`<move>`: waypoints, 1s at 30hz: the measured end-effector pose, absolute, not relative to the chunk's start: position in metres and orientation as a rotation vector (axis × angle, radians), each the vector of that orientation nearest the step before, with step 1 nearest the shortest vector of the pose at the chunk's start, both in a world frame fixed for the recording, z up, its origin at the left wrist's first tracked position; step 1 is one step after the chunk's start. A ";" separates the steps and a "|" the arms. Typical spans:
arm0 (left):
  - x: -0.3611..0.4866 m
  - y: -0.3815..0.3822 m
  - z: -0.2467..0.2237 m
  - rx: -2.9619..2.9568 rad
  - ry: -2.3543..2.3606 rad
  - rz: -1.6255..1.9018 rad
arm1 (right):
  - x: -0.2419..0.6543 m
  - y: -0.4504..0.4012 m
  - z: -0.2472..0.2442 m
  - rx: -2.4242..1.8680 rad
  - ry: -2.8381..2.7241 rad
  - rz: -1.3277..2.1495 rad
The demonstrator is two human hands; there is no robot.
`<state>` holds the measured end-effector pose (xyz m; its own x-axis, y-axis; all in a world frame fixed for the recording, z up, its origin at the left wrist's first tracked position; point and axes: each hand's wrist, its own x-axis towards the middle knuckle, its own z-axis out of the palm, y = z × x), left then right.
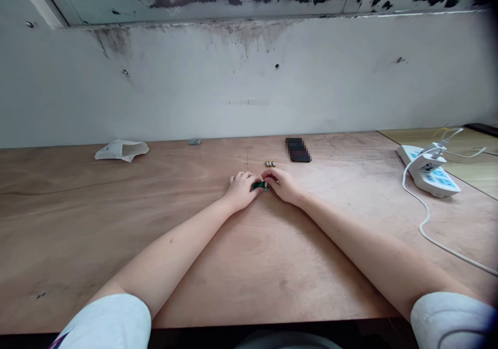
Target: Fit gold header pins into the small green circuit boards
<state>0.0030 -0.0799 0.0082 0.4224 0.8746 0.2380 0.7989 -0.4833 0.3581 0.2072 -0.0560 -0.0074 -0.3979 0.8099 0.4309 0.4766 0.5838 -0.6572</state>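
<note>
A small dark green object (257,185) with a greyish edge lies between my hands; its kind is too small to tell. My left hand (241,189) rests on the table with its thumb and fingers closed around the left side of this object. From the right, my right hand (285,184) reaches over it, thumb and index finger pinched together at its right end. A tiny yellowish spot shows there, but what the right fingertips hold is hidden. Just beyond the fingers sits a row of small gold and silver cylinders (270,164), like little batteries.
On the wooden table (202,276), a crumpled white paper bag (122,151) lies at the back left. Near the wall are a small grey piece (195,142) and a black phone-like slab (299,150), partly pixelated. A white power strip (430,172) with a trailing cable (428,219) occupies the right side.
</note>
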 end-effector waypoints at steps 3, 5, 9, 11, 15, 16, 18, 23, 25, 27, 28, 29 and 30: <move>0.003 -0.080 0.008 2.489 1.484 0.579 | 0.205 -0.053 -0.013 -1.024 -1.994 0.550; 0.003 -0.080 0.008 2.493 1.486 0.574 | 0.203 -0.052 -0.015 -1.037 -1.938 0.511; 0.003 -0.080 0.008 2.498 1.477 0.573 | 0.203 -0.051 -0.015 -1.037 -2.010 0.450; 0.003 -0.080 0.008 2.501 1.474 0.578 | 0.204 -0.051 -0.014 -1.062 -2.046 0.460; 0.004 -0.080 0.009 2.500 1.483 0.577 | 0.204 -0.051 -0.012 -1.148 -2.080 0.489; 0.004 -0.080 0.009 2.502 1.485 0.579 | 0.204 -0.051 -0.012 -1.165 -2.084 0.492; 0.004 -0.080 0.009 2.508 1.489 0.583 | 0.204 -0.051 -0.011 -1.183 -2.093 0.493; 0.005 -0.081 0.009 2.506 1.519 0.574 | 0.203 -0.053 -0.010 -1.192 -2.100 0.508; 0.006 -0.081 0.009 2.504 1.523 0.567 | 0.203 -0.054 -0.009 -1.203 -2.097 0.511; 0.006 -0.081 0.009 2.506 1.522 0.564 | 0.203 -0.054 -0.008 -1.219 -2.100 0.513; 0.006 -0.081 0.009 2.506 1.522 0.565 | 0.202 -0.054 -0.008 -1.222 -2.106 0.511; 0.006 -0.081 0.009 2.506 1.522 0.566 | 0.202 -0.054 -0.008 -1.220 -2.117 0.507; 0.006 -0.081 0.009 2.504 1.522 0.568 | 0.202 -0.054 -0.007 -1.215 -2.128 0.504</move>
